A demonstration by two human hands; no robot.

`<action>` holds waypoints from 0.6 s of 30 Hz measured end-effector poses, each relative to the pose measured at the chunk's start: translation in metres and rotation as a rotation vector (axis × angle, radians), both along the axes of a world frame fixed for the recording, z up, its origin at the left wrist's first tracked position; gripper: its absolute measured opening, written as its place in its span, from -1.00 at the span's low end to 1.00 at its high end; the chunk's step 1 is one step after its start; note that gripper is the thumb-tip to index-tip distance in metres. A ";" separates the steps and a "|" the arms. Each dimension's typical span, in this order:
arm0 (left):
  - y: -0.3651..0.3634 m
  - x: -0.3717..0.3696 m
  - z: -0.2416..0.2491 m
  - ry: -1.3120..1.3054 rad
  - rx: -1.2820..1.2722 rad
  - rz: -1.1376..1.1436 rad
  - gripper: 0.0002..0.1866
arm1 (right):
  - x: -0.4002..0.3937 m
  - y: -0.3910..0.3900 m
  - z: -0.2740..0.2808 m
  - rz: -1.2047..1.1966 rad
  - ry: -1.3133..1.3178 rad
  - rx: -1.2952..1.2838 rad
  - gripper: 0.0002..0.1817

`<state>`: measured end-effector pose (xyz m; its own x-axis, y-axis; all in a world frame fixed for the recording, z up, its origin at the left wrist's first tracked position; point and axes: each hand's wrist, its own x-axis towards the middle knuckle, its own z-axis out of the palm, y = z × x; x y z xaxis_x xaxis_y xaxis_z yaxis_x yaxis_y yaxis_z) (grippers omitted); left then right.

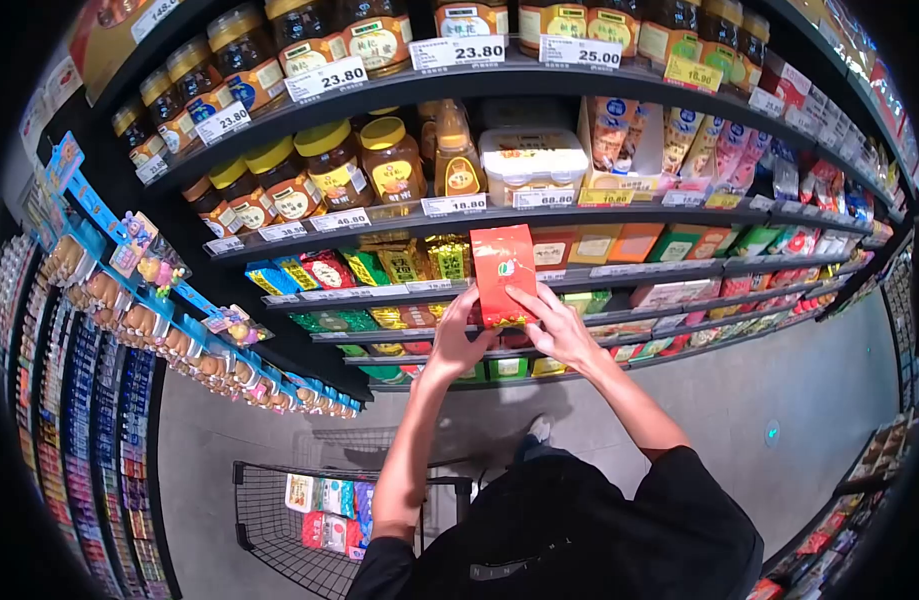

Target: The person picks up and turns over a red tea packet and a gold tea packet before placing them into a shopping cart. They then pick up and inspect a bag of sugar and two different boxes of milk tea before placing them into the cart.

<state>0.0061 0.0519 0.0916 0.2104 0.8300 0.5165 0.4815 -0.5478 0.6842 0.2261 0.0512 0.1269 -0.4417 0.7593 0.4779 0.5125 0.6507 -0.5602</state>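
Note:
A red packet [502, 262] with a small emblem on its front stands upright between my hands, before the middle shelves. My left hand [461, 335] is closed around its lower left side. My right hand [554, 328] grips the lower right edge, its fingers lying across the packet's front. Behind the packet's top are gold tea packets [447, 258] on the left and boxed goods [591, 245] on the right. The fingertips behind the packet are hidden.
Honey jars [329, 165] and a white-lidded tub [532, 158] line the upper shelves. A wire shopping cart [269, 490] holding several packages stands lower left. Hanging toys [149, 320] jut from the shelf's left end. Grey floor [719, 420] lies right.

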 end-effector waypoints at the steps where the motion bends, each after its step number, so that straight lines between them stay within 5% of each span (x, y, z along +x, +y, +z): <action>1: -0.009 -0.001 0.014 0.002 -0.009 -0.006 -0.19 | 0.000 -0.006 0.009 -0.001 -0.004 -0.021 -0.27; 3: -0.021 -0.001 0.036 -0.220 -0.349 -0.167 -0.21 | -0.004 -0.013 0.021 0.011 0.164 -0.001 -0.18; 5: -0.018 -0.004 0.030 -0.319 -0.324 -0.283 -0.23 | -0.001 -0.017 0.027 0.006 0.239 -0.264 -0.09; 8: -0.029 -0.009 0.031 -0.663 -0.680 -0.454 -0.25 | 0.001 -0.016 0.017 0.050 0.404 -0.459 -0.13; 12: -0.056 0.002 0.012 -0.707 -0.730 -0.308 -0.27 | -0.008 -0.025 0.008 0.111 0.767 -0.647 -0.28; 18: -0.077 0.024 0.027 -0.978 -0.739 -0.184 -0.34 | -0.016 -0.056 0.024 0.041 0.964 -0.814 -0.39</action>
<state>0.0296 -0.0254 0.1186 0.1442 0.9879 -0.0569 -0.4478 0.1164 0.8865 0.2104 -0.0043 0.1505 -0.2049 0.9786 0.0200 -0.3391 -0.0518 -0.9393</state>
